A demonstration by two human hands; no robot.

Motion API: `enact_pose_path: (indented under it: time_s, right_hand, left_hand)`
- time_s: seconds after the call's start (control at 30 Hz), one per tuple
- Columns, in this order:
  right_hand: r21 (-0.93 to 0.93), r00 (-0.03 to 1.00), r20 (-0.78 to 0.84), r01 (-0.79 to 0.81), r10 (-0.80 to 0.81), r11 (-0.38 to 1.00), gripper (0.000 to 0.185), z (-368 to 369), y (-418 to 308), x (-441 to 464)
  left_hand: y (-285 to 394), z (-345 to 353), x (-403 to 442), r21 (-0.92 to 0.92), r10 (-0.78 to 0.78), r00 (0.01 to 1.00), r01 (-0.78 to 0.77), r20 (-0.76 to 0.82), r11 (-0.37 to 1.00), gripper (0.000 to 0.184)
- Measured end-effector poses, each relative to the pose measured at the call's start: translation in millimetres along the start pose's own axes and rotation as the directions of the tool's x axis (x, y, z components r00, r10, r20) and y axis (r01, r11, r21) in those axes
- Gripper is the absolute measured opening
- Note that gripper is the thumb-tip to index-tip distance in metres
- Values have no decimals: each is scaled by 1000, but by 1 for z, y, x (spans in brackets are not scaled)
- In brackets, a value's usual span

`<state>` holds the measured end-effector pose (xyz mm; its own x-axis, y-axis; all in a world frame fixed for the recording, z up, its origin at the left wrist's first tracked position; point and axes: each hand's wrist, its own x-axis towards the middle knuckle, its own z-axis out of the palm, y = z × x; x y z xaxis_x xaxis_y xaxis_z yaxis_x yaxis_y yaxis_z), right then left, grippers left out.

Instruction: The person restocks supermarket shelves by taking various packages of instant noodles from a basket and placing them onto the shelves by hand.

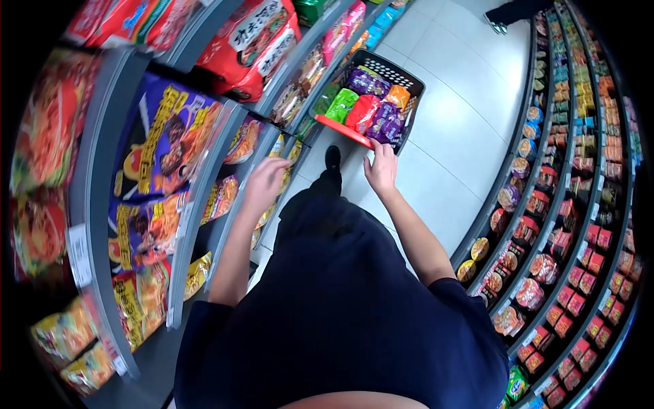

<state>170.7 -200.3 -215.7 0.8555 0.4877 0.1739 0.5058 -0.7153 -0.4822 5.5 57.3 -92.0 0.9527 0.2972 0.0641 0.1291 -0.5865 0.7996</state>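
Observation:
My right hand [381, 168] is at the near end of a black basket [417, 83], its fingers at the end of the red handle [344, 131]. Whether they grip it or only touch it is hard to tell. Inside the basket lie purple packets [387, 123], a green packet [341, 105], a red packet [362, 113] and an orange packet [398, 97]. My left hand [268, 178] is raised beside the left shelf, blurred, with fingers apart and nothing visible in it.
Shelves with price rails [109, 170] on the left hold noodle bags, among them purple bags [167, 136] and a large red bag [251, 48]. Curved shelves [538, 225] of cups and packets line the right. Another person's shoe [499, 28] shows at the top of the tiled floor [463, 102].

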Motion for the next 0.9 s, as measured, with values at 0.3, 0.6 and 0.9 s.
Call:
enact_pose_path:
  time_s: [0.3, 0.6, 0.9]
  right_hand:
    - [234, 885, 463, -78, -40, 969, 39, 16, 61, 59]
    - [53, 691, 703, -289, 170, 956, 29, 5, 61, 91]
    - [238, 770, 634, -275, 66, 931, 24, 11, 101, 126]
  left_hand:
    - [-24, 149, 144, 88, 307, 924, -334, 229, 938, 31]
    - [-37, 185, 209, 384, 50, 821, -318, 569, 867, 39]
    - [-18, 211, 283, 576, -374, 636, -138, 675, 806, 43]
